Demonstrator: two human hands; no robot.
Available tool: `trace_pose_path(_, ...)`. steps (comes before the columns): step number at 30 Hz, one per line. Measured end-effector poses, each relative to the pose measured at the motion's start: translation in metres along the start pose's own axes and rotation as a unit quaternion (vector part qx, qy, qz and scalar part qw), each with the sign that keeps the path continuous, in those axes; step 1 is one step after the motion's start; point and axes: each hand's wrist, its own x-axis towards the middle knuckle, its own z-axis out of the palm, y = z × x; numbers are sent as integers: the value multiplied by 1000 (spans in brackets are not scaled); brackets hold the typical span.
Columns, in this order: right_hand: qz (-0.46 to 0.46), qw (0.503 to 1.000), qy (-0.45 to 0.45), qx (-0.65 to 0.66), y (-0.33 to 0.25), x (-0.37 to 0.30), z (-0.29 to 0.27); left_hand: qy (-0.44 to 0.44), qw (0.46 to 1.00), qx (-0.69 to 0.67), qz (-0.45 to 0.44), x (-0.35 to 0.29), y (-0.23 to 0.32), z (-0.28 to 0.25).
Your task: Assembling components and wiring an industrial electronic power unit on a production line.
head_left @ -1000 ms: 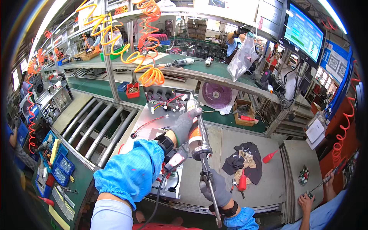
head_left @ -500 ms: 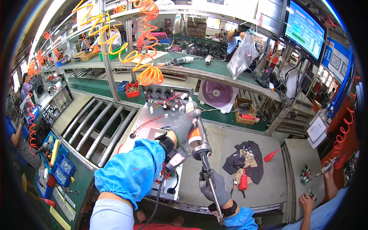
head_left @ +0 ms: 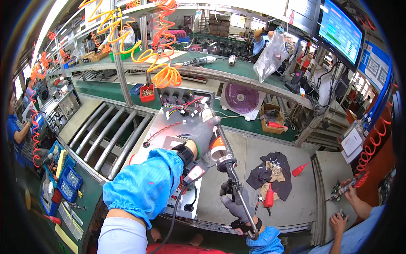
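A caulking gun [head_left: 229,163] with an orange-and-white cartridge lies aslant in front of me, nozzle end away and plunger rod toward me. My left hand [head_left: 204,137], in a grey glove, is closed around the front of its barrel. At the handle and trigger, my right hand [head_left: 236,206], also gloved, is wrapped around the gun. Beneath the nozzle is an open metal housing [head_left: 160,131] with coloured wires and white connectors [head_left: 186,107]. The nozzle tip reaches the wiring at its far side; what it touches is hidden. A lit device [head_left: 195,172] hangs at my left wrist.
Right of the housing lie dark cloths [head_left: 284,180] and red squeeze bottles [head_left: 269,197]. A purple fan [head_left: 242,98] stands behind, beside a cardboard box [head_left: 271,116]. Rollers [head_left: 111,142] run left. A co-worker's hands [head_left: 338,222] work at far right. Coiled orange hoses [head_left: 165,76] hang overhead.
The caulking gun's rear end has swung slightly right, together with my right hand. My left hand stays on the barrel and has shifted only a little.
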Motion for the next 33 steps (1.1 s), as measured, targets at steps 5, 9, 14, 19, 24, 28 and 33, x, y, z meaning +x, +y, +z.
trace_pose_path(5,58,995,-13,75,0,3,-2,18,998,7,57,-6,3,0)
trace_pose_path(9,121,972,-12,200,5,6,0,36,996,29,74,-9,6,5)
trace_pose_path(14,53,956,-13,287,13,13,2,33,997,36,55,-21,15,11)
trace_pose_path(19,61,962,-7,265,13,17,0,71,994,59,64,-25,19,17)
trace_pose_path(24,69,960,-4,272,15,18,-1,78,993,54,70,-7,15,12)
trace_pose_path(28,82,961,15,262,16,16,-1,63,995,33,74,3,11,5)
trace_pose_path(33,93,966,21,239,16,12,-2,15,997,29,66,-2,11,5)
